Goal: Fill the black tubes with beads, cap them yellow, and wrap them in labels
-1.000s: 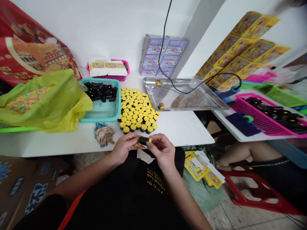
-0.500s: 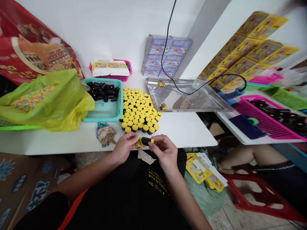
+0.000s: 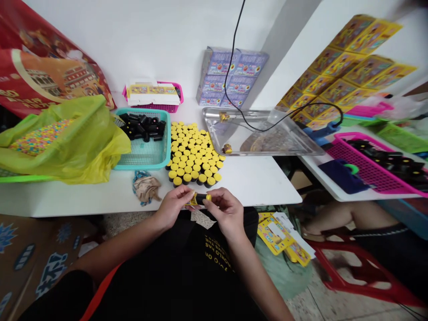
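Observation:
In front of my body, just past the table's near edge, my two hands are close together. My left hand (image 3: 173, 206) pinches a small yellow printed box (image 3: 192, 200), mostly covered by its fingers. A small black tube with a yellow cap (image 3: 201, 199) lies sideways between thumb and fingers of my right hand (image 3: 228, 211), its left end against or inside the box's open end; I cannot tell how deep. Several similar tubes with yellow caps (image 3: 192, 156) stand upright in a cluster on the table beyond my hands.
A turquoise basket (image 3: 143, 156) of black tubes and a crumpled cloth (image 3: 146, 187) lie left. Behind are a metal tray (image 3: 261, 154) and purple boxes (image 3: 220, 76). A yellow bag (image 3: 96, 147) holds colourful beads. Flat yellow cartons (image 3: 277, 234) lie low right, near another person's leg (image 3: 354, 218).
The black tube and the yellow box have come slightly closer together, with less of the box showing. Both hands have shifted very little.

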`<state>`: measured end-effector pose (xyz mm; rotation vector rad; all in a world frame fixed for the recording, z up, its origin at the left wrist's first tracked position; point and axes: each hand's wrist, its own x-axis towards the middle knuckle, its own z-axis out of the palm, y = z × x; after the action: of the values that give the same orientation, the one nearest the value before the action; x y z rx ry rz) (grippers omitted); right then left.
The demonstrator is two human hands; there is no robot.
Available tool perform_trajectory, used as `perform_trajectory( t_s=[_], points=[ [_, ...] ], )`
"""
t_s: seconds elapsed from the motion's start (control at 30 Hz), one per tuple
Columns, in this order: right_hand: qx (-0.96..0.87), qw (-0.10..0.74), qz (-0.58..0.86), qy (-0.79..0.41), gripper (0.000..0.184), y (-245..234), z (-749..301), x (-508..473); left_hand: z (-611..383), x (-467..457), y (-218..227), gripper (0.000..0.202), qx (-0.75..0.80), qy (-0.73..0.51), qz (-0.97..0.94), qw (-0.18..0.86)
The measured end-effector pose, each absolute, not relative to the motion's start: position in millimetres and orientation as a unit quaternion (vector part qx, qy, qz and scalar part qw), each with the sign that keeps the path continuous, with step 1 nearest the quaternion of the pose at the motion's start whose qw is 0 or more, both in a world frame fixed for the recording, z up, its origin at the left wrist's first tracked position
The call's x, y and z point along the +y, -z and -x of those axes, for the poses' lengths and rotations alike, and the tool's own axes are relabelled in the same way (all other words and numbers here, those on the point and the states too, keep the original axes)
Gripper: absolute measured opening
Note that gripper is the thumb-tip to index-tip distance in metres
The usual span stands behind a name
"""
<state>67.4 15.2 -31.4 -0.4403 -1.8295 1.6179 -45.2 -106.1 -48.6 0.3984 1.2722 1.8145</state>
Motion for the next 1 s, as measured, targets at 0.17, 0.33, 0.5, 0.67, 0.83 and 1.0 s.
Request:
perform_trajectory(
  t_s=[0.17,0.33,0.5,0.67,0.83,1.0],
  points=[
    [-0.672,0.298,0.173,-0.656,0.019,28.5,-69.2,23.0,47.6,-109.6,45.7,0.026,0.542,-0.687,-0.235,0.423],
    [-0.656,0.257,0.188,-0.684,0.030,27.0,-67.8,26.1,45.2,-104.7,40.8,0.022,0.551,-0.656,-0.259,0.445],
    [-0.630,0.235,0.207,-0.711,0.033,29.7,-64.2,19.9,40.8,-97.5,37.0,0.023,0.531,-0.694,-0.218,0.436],
    [-0.621,0.265,0.190,-0.712,0.036,28.4,-64.8,22.4,42.3,-97.2,34.5,0.019,0.518,-0.672,-0.187,0.494],
    [-0.656,0.297,0.176,-0.671,0.029,28.1,-69.5,26.4,41.5,-89.3,33.0,0.022,0.461,-0.690,-0.170,0.531],
    [-0.641,0.339,0.204,-0.658,0.024,34.9,-71.9,24.5,34.1,-83.1,32.2,0.034,0.426,-0.687,-0.149,0.570]
  ],
)
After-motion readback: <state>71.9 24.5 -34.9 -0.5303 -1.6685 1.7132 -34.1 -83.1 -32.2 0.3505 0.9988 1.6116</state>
